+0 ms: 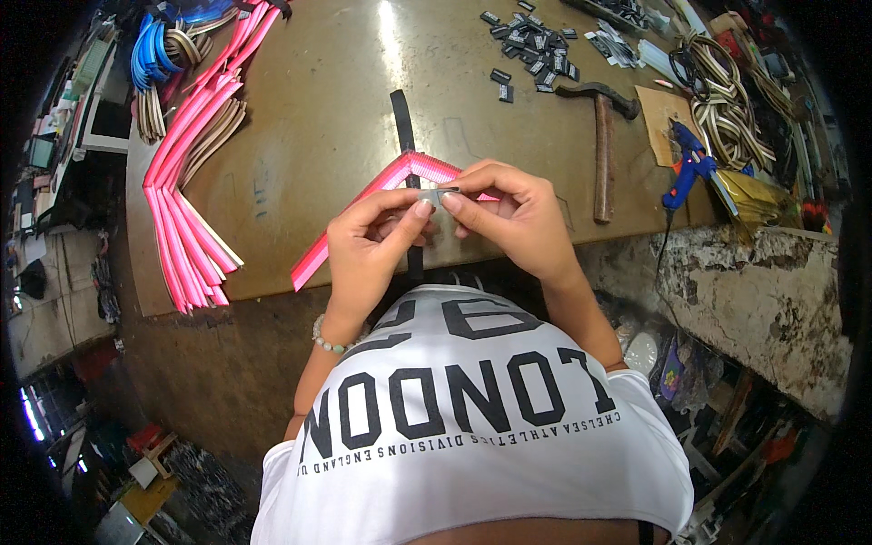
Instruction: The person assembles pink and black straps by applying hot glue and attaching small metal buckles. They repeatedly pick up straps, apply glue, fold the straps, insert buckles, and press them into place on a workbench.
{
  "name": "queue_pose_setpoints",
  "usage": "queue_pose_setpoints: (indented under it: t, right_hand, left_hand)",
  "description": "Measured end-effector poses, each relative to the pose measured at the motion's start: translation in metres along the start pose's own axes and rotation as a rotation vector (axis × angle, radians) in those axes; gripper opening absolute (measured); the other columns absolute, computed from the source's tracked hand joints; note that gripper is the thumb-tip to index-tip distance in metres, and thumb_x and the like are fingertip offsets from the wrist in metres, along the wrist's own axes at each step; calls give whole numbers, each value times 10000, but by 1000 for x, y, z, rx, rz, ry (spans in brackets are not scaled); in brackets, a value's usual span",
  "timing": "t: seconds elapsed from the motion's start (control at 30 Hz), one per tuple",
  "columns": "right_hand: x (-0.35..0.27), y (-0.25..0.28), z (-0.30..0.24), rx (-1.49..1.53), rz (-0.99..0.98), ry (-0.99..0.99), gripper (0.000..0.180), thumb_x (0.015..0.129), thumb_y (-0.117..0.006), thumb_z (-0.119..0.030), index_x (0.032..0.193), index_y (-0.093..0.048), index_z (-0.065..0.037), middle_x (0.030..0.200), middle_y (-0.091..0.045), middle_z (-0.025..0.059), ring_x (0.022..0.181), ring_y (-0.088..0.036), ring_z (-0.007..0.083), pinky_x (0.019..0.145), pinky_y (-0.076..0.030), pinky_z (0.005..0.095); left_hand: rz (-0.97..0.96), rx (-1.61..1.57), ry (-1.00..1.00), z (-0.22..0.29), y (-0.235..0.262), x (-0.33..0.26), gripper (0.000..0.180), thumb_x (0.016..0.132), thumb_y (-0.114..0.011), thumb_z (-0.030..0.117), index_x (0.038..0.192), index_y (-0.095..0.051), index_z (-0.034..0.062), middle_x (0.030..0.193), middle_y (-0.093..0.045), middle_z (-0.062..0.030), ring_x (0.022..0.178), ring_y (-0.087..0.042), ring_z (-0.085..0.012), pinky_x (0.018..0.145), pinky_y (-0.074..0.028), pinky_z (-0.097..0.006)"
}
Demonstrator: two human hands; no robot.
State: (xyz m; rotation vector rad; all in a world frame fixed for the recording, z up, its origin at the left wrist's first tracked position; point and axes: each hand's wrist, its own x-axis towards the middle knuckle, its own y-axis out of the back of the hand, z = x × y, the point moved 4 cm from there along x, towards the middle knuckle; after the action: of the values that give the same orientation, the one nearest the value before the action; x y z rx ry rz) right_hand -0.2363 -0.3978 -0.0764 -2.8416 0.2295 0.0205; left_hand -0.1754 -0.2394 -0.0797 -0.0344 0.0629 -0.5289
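Note:
My left hand [371, 238] and my right hand [516, 216] meet over the near edge of the table. Thumbs and fingertips of both are pinched on a small flat grey piece [440, 193], dark toward its right end; its exact kind I cannot make out. Below the hands lies a pink strip [313, 261] bent to a peak, its right arm partly covered by my right hand. A black strap [401, 116] runs near to far across the table, crossing the strip at its peak; my left hand hides part of it.
Bundled pink strips [186, 195] hang over the table's left edge, near a blue coil [153, 56]. Small black tags [536, 53] are heaped at the far right. A hammer [603, 150], a blue glue gun [688, 165] and coiled piping [727, 100] lie on the right.

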Motion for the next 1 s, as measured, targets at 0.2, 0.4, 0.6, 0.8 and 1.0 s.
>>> queue_pose_setpoints:
  t: [0.2,0.4,0.6,0.8,1.0]
  right_hand:
    - [3,4,7,63,1,-76,206,910,-696,-44,1075,-659,74,994,-658,91,799,-638,106,688,-536,226]
    - [8,7,17,34,17,-113,245,913,-708,-80,1098,-653,71,957,-670,84,767,-631,92,673,-518,211]
    - [19,6,24,-6,-9,-184,238,918,-712,-134,1050,-673,61,874,-678,46,730,-625,75,637,-502,210]
    - [36,11,19,-491,53,-119,203,905,-712,-165,969,-697,27,794,-687,76,684,-629,101,621,-508,263]
    - [49,7,22,-784,116,22,208,899,-689,-177,869,-666,28,788,-666,184,676,-649,279,631,-510,368]
  left_hand:
    - [-14,-54,61,-5,5,2,171,912,-697,66,1026,-690,-61,888,-698,-88,742,-663,-99,636,-547,-219]
    - [-11,-54,104,-10,7,5,161,904,-707,72,996,-697,-60,826,-679,-59,688,-616,-61,584,-505,-195]
    - [33,155,132,-15,18,12,122,884,-726,86,930,-722,-27,743,-657,-29,629,-560,-35,539,-437,-195]
    - [-31,484,-68,-13,23,35,176,868,-733,129,925,-711,-36,722,-659,-102,590,-565,-98,550,-456,-258]
    - [-48,555,-16,-17,22,55,207,878,-716,152,913,-707,-52,727,-677,-146,602,-610,-145,594,-500,-293]
